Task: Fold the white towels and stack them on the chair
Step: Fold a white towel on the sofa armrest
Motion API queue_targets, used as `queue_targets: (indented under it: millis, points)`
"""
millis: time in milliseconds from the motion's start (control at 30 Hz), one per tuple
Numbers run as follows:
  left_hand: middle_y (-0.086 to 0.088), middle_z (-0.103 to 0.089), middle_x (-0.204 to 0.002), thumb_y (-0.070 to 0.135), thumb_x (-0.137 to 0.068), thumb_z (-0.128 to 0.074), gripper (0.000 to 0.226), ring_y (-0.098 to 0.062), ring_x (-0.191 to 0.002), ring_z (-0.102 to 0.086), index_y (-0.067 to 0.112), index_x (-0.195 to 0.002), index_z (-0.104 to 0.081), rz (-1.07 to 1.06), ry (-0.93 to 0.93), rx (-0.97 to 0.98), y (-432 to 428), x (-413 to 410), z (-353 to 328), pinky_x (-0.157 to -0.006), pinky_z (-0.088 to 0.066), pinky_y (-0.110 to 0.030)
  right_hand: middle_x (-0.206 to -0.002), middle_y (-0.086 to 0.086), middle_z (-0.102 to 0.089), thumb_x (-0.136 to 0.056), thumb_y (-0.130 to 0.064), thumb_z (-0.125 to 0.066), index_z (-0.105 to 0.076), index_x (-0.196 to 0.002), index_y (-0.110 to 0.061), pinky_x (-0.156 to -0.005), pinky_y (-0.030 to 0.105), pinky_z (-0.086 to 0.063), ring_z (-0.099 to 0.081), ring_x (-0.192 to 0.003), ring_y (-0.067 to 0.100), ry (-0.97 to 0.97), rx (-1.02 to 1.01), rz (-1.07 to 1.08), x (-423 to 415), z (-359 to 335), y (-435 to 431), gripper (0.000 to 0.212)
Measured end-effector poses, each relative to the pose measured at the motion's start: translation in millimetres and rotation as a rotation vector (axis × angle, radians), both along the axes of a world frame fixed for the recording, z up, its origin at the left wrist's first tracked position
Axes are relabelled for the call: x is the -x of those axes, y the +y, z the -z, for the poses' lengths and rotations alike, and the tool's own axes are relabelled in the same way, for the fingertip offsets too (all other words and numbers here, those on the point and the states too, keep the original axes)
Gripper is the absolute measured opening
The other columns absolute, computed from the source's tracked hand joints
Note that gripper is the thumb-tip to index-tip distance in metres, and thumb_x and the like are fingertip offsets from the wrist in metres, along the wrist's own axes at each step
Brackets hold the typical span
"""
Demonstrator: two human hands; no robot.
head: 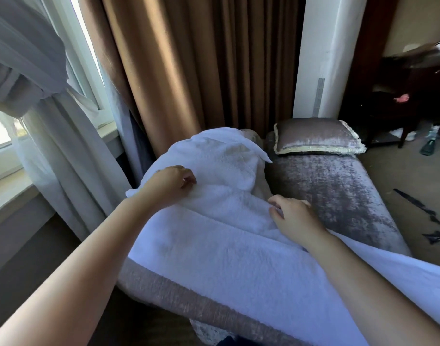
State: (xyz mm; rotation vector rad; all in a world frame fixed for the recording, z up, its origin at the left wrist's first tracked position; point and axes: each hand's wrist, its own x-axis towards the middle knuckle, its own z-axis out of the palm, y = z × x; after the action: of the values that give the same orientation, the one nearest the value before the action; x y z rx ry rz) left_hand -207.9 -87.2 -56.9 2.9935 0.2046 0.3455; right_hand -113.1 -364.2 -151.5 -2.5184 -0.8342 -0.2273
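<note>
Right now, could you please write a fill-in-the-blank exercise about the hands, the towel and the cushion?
1. The left hand and the right hand both grip the ____ towel.
2. The cushion lies on the chair, to the ____ of the towel.
3. The curtain behind the chair is ____.
Missing words: white; right; brown.

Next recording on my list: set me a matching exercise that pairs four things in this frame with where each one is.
Things
1. white towel
2. cushion
3. brown curtain
4. sheer curtain

Places
A. hangs behind the chair
B. gathered beside the window, on the left
C. draped over the near part of the chair
D. lies at the chair's far end

Pairs: 1-C, 2-D, 3-A, 4-B
</note>
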Motion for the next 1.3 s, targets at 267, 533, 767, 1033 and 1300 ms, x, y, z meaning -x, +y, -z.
queue_targets:
  millis: [267, 533, 767, 1033, 1300]
  points:
    - [0.014, -0.056, -0.078, 0.026, -0.094, -0.056, 0.011, -0.010, -0.071, -0.049, 0.022, -0.092, -0.067, -0.031, 0.165, 0.048, -13, 15, -28, -0.056, -0.033, -0.017, -0.062, -0.005, -0.048, -0.100, -0.032, -0.044, -0.047, -0.072, -0.014, -0.058, 0.026, -0.026, -0.045, -0.059, 0.013, 0.136, -0.236, -0.092, 1, -6, -1, 0.033]
    - [0.012, -0.058, -0.106, 0.029, -0.084, -0.068, 0.017, -0.001, -0.076, -0.050, 0.028, -0.099, -0.058, -0.022, 0.355, 0.062, -24, 25, -27, -0.056, -0.035, -0.019, -0.065, -0.005, -0.054, -0.089, -0.029, -0.055, -0.047, -0.071, -0.023, -0.069, 0.030, -0.033, -0.053, -0.069, 0.019, 0.257, -0.143, -0.132, 6, -6, -6, 0.021]
    - [0.007, -0.061, -0.090, 0.028, -0.082, -0.073, 0.019, -0.007, -0.073, -0.049, 0.026, -0.086, -0.054, -0.022, 0.232, -0.120, -26, 35, -30, -0.059, -0.035, -0.022, -0.086, -0.016, -0.053, -0.083, -0.016, -0.066, -0.051, -0.096, -0.022, -0.083, 0.033, -0.041, -0.054, -0.085, 0.011, 0.042, -0.277, -0.225, 10, -9, -8, 0.021]
    - [-0.001, -0.058, -0.083, 0.004, -0.064, -0.073, 0.028, -0.029, -0.085, -0.056, 0.015, -0.081, -0.054, 0.099, -0.253, -0.507, -16, 8, -17, -0.073, -0.036, -0.037, -0.084, -0.008, -0.049, -0.074, -0.012, -0.076, -0.045, -0.074, -0.023, -0.070, 0.039, -0.046, -0.050, -0.078, 0.019, -0.206, -0.326, -0.206, 4, -2, -4, 0.033]
    - [0.012, -0.056, -0.101, 0.045, -0.083, -0.065, 0.032, -0.013, -0.109, -0.047, 0.022, -0.104, -0.056, 0.008, 0.274, -0.265, -7, -1, -15, -0.115, -0.016, -0.048, -0.063, -0.010, -0.047, -0.084, -0.059, -0.054, -0.040, -0.066, -0.028, -0.060, 0.024, -0.034, -0.044, -0.060, 0.004, 0.104, -0.214, -0.258, 4, 1, -4, 0.038]
